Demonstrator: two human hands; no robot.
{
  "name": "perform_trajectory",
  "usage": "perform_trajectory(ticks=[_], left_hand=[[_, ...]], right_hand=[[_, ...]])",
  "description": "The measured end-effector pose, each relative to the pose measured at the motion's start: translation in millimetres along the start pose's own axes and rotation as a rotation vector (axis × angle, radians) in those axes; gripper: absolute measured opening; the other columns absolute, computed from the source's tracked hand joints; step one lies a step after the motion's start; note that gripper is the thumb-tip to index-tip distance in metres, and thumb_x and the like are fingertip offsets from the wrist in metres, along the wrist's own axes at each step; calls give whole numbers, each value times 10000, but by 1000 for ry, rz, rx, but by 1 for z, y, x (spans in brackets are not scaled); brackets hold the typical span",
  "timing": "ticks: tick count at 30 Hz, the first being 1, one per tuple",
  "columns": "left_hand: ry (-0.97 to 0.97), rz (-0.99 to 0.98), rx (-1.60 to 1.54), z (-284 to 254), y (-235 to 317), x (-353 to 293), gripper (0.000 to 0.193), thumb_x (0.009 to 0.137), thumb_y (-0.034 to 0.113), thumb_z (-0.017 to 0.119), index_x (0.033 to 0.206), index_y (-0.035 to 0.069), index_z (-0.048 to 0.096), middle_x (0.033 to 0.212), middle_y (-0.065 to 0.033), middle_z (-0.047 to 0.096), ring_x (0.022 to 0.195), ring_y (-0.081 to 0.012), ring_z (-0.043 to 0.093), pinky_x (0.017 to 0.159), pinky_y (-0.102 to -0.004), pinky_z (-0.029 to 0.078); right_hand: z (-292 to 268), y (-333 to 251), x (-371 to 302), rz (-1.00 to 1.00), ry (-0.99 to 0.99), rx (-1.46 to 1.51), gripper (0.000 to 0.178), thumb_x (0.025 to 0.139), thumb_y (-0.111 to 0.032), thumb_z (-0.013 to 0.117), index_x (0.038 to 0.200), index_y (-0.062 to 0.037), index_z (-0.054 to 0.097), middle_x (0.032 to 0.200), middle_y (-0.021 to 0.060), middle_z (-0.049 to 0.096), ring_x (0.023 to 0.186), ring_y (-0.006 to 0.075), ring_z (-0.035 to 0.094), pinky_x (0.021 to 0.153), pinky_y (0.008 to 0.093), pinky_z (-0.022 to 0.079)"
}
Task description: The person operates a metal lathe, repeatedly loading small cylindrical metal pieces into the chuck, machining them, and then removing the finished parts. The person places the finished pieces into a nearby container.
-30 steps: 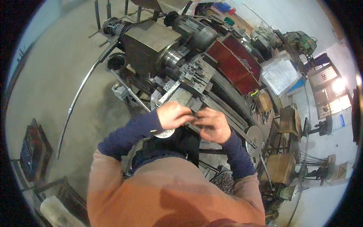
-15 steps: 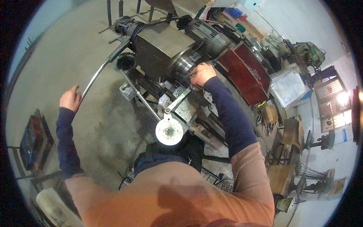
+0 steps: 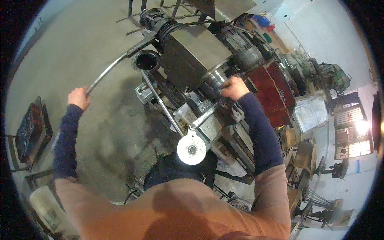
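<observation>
My left hand (image 3: 79, 98) is closed round the lower end of a long metal lever (image 3: 114, 66), which runs up to the far left end of a lathe-like machine (image 3: 176, 56). At the machine's right side, my right hand (image 3: 235, 88) is closed at the front of the shiny round spindle nose (image 3: 216, 78). What its fingers hold is hidden. Below it sits a slide block (image 3: 209, 127) with a short bar across it. A pale round disc (image 3: 191, 149) hangs close in front of me, joined to a second steel lever (image 3: 160, 100).
A dark red panel (image 3: 269, 92) stands right of the machine, beside a clear plastic-covered sheet (image 3: 312, 112). Behind is an electric motor (image 3: 240, 46). A dark low box (image 3: 32, 136) lies on the left, and a pale plastic can (image 3: 50, 210) stands nearer. Benches with tools line the right wall.
The machine has shifted rightward in view as my head turned. My left hand has closed more fully round the lever's end; my right hand stays at the spindle nose.
</observation>
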State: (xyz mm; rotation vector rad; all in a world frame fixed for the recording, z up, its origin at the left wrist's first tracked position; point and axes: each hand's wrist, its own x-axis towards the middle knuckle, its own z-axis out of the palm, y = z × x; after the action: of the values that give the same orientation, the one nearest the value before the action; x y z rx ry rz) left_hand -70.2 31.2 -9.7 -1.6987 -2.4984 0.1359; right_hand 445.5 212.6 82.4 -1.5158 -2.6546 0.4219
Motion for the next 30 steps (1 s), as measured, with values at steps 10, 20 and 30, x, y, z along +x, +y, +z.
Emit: perform_trajectory(ticks=[10, 20, 30], left_hand=[[-22, -431, -39, 6, -76, 158, 245, 778, 197, 569, 1008, 123, 609, 1035, -121, 610, 982, -275, 578, 808, -385, 474], [655, 190, -915, 74, 70, 116, 244, 734, 76, 517, 943, 45, 639, 867, -140, 640, 819, -297, 609, 717, -369, 465], [-179, 304, -42, 178, 201, 119, 232, 749, 298, 583, 915, 150, 646, 936, -94, 640, 900, -278, 608, 761, -416, 470]], right_hand=[[2, 5, -2, -89, 61, -22, 247, 537, -193, 615, 721, -41, 675, 640, 187, 592, 611, 323, 601, 621, 367, 497], [17, 5, -5, 69, 230, -277, 221, 519, -174, 626, 714, -93, 689, 728, 98, 635, 774, 280, 581, 719, 385, 460], [0, 26, -256, 113, 570, -40, 304, 520, -102, 631, 823, -69, 623, 868, 105, 594, 871, 314, 532, 807, 405, 419]])
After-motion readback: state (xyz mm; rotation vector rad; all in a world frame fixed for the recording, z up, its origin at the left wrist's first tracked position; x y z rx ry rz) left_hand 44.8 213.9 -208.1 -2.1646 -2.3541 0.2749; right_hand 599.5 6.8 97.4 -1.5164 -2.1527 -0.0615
